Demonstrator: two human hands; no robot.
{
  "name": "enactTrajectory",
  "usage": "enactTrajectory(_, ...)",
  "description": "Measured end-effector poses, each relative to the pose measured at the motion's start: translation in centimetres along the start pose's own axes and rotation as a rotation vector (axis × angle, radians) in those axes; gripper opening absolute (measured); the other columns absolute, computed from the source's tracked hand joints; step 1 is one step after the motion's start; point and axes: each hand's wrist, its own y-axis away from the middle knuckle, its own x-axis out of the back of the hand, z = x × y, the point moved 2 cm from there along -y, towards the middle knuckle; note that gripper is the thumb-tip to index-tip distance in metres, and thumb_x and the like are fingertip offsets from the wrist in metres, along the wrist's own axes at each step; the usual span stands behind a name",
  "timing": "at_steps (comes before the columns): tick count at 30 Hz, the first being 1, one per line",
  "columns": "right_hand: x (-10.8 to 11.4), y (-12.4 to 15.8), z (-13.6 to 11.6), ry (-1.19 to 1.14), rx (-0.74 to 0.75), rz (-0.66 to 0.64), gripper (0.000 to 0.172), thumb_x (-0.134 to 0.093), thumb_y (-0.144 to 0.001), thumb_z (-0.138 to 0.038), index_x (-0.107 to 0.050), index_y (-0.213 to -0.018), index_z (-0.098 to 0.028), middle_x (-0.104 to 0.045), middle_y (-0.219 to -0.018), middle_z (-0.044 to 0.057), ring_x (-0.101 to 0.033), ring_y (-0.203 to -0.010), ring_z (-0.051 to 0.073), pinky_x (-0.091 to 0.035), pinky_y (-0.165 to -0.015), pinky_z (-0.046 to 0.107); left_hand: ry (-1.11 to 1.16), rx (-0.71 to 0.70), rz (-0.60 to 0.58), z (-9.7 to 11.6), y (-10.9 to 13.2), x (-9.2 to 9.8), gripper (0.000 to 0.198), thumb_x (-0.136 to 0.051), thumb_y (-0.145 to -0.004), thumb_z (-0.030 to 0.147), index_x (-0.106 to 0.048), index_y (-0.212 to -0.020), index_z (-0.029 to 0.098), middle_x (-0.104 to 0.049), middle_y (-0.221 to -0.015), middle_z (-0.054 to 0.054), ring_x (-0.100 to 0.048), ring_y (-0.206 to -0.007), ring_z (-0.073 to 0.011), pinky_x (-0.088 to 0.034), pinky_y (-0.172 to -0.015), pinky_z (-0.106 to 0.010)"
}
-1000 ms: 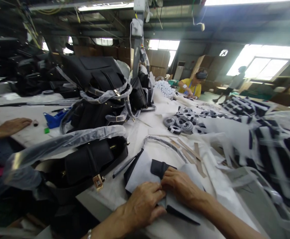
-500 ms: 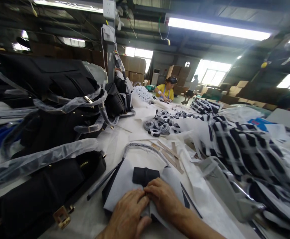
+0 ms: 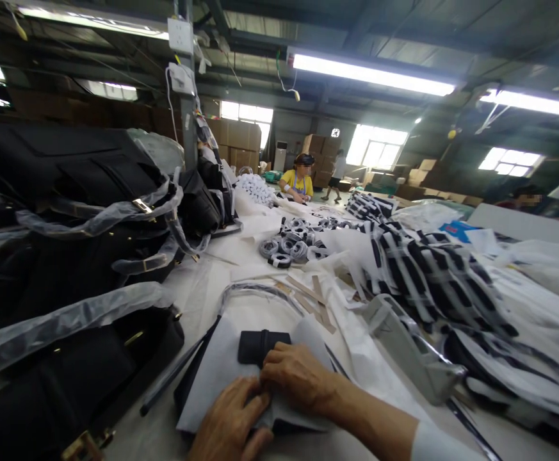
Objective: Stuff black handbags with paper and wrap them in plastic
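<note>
A black handbag (image 3: 209,384) lies in front of me, its front covered by sheets of white paper (image 3: 214,365). A black flap with a narrow strap (image 3: 255,346) shows between the sheets. My right hand (image 3: 298,378) is closed, its fingers curled at the lower end of this strap; their tips are hidden. Beside it, my left hand (image 3: 234,416) lies on the paper with fingers stretched and thumb apart. Its fingertips nearly meet the right hand. A plastic-wrapped handle (image 3: 255,288) arches beyond the bag.
Black bags (image 3: 68,358) with wrapped handles are piled on the left. Coiled straps (image 3: 289,246) lie mid-table, near cardboard strips (image 3: 310,298). To the right are a grey metal-edged device (image 3: 408,352) and stacked black-and-white pieces (image 3: 418,269). A person in yellow (image 3: 298,182) sits at the far end.
The view has swung right, so things sit further left. My right hand's fingers curl more over the strap, and a pale sleeve has come into view. My left hand stays on the paper.
</note>
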Motion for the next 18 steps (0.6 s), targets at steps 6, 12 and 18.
enactTrajectory(6,0.9,-1.2,0.1,0.076,0.012,-0.096,0.010,-0.060,-0.091,-0.026,-0.068,-0.089,-0.022,-0.070,-0.088,0.001,-0.059,-0.074,0.015,-0.037,-0.057,0.027,-0.093,-0.098,0.086,-0.6,-0.1,0.2,0.030,-0.060,-0.088,0.031,-0.064,-0.116,0.023,-0.073,-0.106,-0.003,-0.070,-0.093,-0.0178,-0.060,-0.078,-0.022)
enactTrajectory(12,0.2,-2.2,-1.9,0.125,-0.287,-0.118,0.013,-0.059,-0.089,-0.024,-0.069,-0.093,-0.016,-0.071,-0.091,0.009,-0.066,-0.083,0.024,-0.045,-0.063,0.031,-0.114,-0.125,0.120,-1.2,0.7,-1.2,0.031,-0.048,-0.097,0.038,-0.064,-0.120,0.023,-0.072,-0.109,-0.004,-0.070,-0.095,-0.0172,-0.059,-0.080,-0.022)
enactTrajectory(18,-0.1,-2.8,-3.5,0.069,-0.542,-0.114,0.015,-0.059,-0.083,-0.019,-0.070,-0.093,-0.014,-0.071,-0.096,0.014,-0.068,-0.092,0.030,-0.050,-0.069,0.036,-0.073,-0.135,0.224,-1.7,2.3,-3.2,0.034,-0.048,-0.098,0.043,-0.061,-0.125,0.026,-0.069,-0.114,-0.004,-0.067,-0.101,-0.0167,-0.055,-0.093,-0.024)
